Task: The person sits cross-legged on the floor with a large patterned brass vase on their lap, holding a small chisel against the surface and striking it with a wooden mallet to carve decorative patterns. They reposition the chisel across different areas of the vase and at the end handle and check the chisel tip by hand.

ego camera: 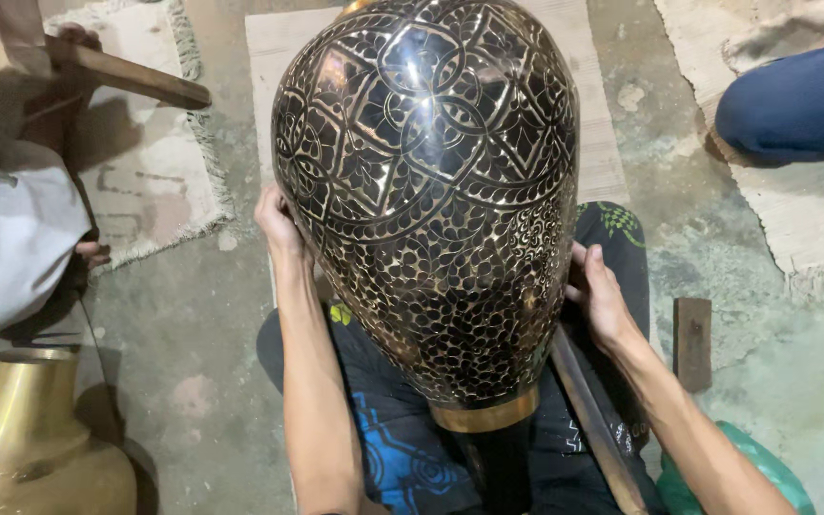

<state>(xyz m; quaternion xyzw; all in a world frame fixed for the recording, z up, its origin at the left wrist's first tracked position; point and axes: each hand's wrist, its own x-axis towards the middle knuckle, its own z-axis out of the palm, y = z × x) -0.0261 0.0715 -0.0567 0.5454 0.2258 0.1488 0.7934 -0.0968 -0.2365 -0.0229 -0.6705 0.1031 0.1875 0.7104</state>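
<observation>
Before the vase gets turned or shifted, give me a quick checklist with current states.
1. Left hand on the vase: ok, palm against its left side.
2. Right hand on the vase: ok, against its lower right side.
3. Vase rests on the lap, brass band toward the body: ok.
4. Wooden stick lies along the right thigh under the wrist: not ok, close to the vase.
5. Other people near at left and upper right: not ok.
6. Far side of the vase: cannot tell.
</observation>
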